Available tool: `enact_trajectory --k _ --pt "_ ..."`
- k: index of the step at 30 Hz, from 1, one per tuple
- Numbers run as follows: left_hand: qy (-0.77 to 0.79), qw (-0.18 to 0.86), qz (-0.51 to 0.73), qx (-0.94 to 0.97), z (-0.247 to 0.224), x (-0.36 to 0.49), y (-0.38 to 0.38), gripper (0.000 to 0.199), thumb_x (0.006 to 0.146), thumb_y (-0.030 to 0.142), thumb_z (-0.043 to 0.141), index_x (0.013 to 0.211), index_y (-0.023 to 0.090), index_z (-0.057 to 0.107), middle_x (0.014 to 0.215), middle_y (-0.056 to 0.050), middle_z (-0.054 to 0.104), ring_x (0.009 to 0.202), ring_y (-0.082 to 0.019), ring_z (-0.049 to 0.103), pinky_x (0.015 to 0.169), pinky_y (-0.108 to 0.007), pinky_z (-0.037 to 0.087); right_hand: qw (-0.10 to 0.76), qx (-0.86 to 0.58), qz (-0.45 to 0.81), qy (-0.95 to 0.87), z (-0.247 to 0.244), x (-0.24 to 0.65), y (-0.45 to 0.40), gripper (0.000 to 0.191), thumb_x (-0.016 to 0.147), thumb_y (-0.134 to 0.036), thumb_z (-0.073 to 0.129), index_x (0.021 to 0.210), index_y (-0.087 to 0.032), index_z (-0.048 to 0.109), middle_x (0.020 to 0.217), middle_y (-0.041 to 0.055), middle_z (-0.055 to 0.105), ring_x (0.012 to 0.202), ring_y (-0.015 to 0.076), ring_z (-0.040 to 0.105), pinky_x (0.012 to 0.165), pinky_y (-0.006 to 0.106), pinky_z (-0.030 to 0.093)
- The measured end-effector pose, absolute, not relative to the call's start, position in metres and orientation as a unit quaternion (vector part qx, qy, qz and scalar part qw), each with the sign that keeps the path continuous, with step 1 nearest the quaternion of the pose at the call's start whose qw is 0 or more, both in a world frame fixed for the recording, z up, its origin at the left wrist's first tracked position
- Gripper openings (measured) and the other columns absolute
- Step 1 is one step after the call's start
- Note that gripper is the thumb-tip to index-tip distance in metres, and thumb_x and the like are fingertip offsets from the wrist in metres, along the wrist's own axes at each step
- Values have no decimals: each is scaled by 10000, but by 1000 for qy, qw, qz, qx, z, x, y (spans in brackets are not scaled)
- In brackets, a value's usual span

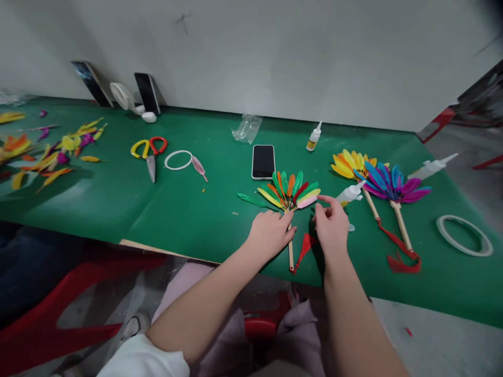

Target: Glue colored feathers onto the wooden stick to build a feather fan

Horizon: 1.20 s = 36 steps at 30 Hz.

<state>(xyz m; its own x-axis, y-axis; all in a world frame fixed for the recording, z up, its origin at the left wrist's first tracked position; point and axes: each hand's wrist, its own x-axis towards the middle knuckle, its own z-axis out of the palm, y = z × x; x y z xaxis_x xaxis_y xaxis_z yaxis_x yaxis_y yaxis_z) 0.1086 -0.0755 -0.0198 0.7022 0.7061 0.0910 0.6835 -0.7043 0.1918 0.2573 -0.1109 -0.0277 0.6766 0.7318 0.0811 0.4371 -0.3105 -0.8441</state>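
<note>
On the green table lies a feather fan (291, 195) of green, orange, yellow, red and pink feathers on a pale wooden handle. My left hand (272, 231) rests across the handle's top, fingers and thumb about it where the feathers meet. A red tassel (305, 250) hangs from the handle's lower end. My right hand (331, 222) is beside the fan, its index finger stretched out to the tip of the pink feather (308, 199), thumb apart from it. A loose green feather (251, 200) lies left of the fan. Close to my right hand is a glue bottle (351, 193).
Two finished-looking feather fans (396, 183) lie at right, near a tape roll (463, 235). Behind are a phone (263, 162) and another glue bottle (314, 137). Scissors (150, 157), a white ring (178, 160) and scattered feathers (65, 152) lie leftward. A wall (275, 63) bounds the back.
</note>
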Motion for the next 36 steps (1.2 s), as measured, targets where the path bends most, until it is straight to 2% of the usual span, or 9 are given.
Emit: enact_trajectory --k 11,24,29,32,36 --pt "378 69 78 920 -16 108 -73 366 821 451 366 1081 218 475 778 -54 610 774 -213 547 643 -315 385 450 -800 173 -357 -25 261 -113 318 734 -373 442 986 -230 573 515 -31 537 473 137 497 529 270 373" --pt "389 137 111 904 -14 105 -68 284 838 389 377 1069 239 447 829 -17 632 757 -182 579 615 -274 406 449 -787 221 -360 -17 260 -114 315 731 -391 466 973 -212 560 548 -19 552 445 128 496 480 259 388" --pt "461 181 160 854 -8 87 -49 183 848 340 389 868 210 517 774 1 619 693 -134 563 593 -237 380 488 -767 249 -333 -21 258 -113 291 697 -446 512 841 -198 563 569 -14 567 409 117 498 415 239 395" --pt "499 160 190 830 -2 72 -33 262 818 411 422 744 187 535 675 6 590 631 -125 527 566 -234 348 507 -752 270 -324 -21 257 -113 307 678 -475 538 784 -187 556 577 0 581 434 125 524 388 226 395" --pt "550 132 209 798 1 56 -15 414 824 475 350 602 176 529 574 -3 552 587 -130 496 540 -242 313 511 -753 257 -325 -20 257 -113 326 672 -496 544 755 -180 560 543 -5 569 424 123 518 390 228 400"
